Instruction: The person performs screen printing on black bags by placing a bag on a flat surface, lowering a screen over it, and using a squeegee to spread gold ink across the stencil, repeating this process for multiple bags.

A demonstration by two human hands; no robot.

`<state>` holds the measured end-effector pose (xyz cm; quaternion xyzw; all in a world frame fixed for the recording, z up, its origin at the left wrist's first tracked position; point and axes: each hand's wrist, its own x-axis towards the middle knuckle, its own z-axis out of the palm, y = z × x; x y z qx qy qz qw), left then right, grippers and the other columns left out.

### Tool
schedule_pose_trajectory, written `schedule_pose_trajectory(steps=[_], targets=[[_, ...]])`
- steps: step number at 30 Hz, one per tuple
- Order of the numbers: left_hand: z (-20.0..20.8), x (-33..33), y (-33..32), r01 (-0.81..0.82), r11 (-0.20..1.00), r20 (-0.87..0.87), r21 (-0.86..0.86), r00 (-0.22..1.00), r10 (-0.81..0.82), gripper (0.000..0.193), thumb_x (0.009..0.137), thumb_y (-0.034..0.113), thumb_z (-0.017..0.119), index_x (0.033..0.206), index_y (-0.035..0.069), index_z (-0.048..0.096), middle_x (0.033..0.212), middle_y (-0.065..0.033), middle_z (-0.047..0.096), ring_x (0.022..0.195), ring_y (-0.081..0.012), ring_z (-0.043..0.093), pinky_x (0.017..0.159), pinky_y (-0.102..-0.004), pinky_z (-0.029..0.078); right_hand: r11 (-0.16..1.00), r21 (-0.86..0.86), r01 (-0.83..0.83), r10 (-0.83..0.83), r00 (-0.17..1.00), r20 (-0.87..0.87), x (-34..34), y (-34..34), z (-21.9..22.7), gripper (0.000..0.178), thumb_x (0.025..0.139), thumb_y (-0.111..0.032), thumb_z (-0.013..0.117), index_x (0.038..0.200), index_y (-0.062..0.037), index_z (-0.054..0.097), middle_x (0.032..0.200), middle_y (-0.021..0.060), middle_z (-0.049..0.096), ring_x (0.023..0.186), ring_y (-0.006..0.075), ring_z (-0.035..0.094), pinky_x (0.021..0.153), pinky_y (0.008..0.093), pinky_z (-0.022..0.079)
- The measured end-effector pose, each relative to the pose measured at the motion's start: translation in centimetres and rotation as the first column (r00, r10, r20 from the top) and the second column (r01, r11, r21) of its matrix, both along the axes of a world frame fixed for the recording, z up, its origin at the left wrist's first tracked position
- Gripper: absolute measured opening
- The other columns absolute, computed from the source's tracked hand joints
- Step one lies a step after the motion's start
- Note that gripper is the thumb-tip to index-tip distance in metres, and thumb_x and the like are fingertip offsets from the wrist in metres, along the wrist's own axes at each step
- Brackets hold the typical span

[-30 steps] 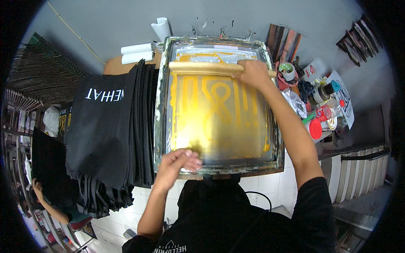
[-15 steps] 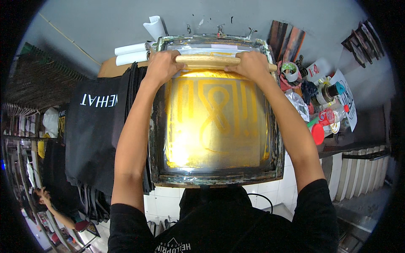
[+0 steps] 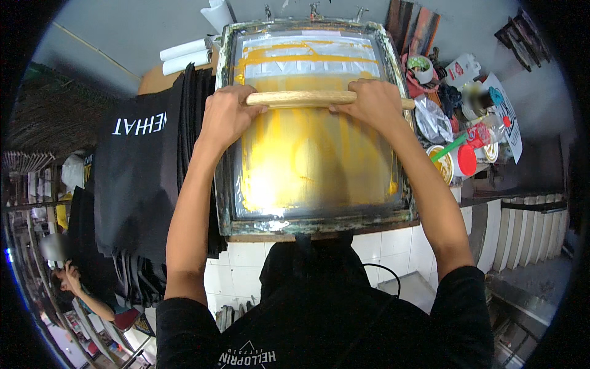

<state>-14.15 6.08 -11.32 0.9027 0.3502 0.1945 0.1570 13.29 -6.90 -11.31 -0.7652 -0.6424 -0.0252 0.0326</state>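
My left hand (image 3: 228, 115) and my right hand (image 3: 373, 106) are both closed on a squeegee with a pale wooden handle (image 3: 301, 98), one toward each end. The squeegee lies crosswise over a screen-printing frame (image 3: 319, 225) with stained, worn edges. Yellow ink (image 3: 270, 157) coats the mesh on the near side of the squeegee, thin and streaky. Beyond it, yellow smears cross a pale taped band (image 3: 326, 49) at the far end. The squeegee's blade is hidden below the handle and my fingers.
Black fabric bags (image 3: 144, 178) hang in a stack at left, beside white paper rolls (image 3: 185, 54). At right stand tape (image 3: 420, 69), a plastic bottle (image 3: 462, 69) and a red-lidded jar (image 3: 467, 160). Another person's hand (image 3: 70, 278) shows at lower left.
Both hands have drawn the squeegee toward me over the mesh. The far taped band now shows behind it, and the pattern in the mesh looks fainter. The view has shifted slightly.
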Motion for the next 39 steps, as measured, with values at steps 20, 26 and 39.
schedule_pose_trajectory(steps=[20,26,39], targets=[[-0.1,-9.8,-18.5,0.059,0.998,0.003,-0.005,0.998,-0.059,0.034,0.069,0.005,0.081,0.102,0.001,0.071,0.094,-0.0144,0.07,0.088,-0.0335,0.065,0.083,-0.0419,0.05,0.991,0.11,-0.082,0.095,0.989,-0.114,-8.9,-19.0,-2.3,0.033,0.066,-0.035,0.08,0.084,-0.0096,0.068,0.085,0.0073,0.064,0.084,0.0271,0.067,0.072,0.0411,0.054],[-4.2,-12.8,-20.1,-0.069,0.997,0.208,0.046,0.976,0.058,0.105,0.062,0.032,0.094,0.148,0.003,0.041,0.146,-0.0238,0.051,0.131,-0.0398,0.052,0.115,-0.0515,0.034,0.956,0.278,-0.092,0.123,0.988,-0.095,-9.7,-20.5,-3.8,0.034,0.058,-0.017,0.079,0.089,-0.0108,0.065,0.087,0.0047,0.063,0.084,0.0268,0.065,0.072,0.0397,0.051],[4.6,-12.9,-16.2,-0.247,0.936,0.635,0.252,0.772,0.033,0.151,0.054,0.054,0.096,0.162,0.007,0.002,0.166,-0.0255,0.016,0.154,-0.0398,0.019,0.126,-0.0526,0.014,0.691,0.701,-0.175,0.136,0.984,0.111,-7.3,-16.9,10.3,0.039,0.056,-0.006,0.072,0.094,-0.0115,0.073,0.094,0.0062,0.072,0.084,0.0267,0.069,0.075,0.0392,0.053]])
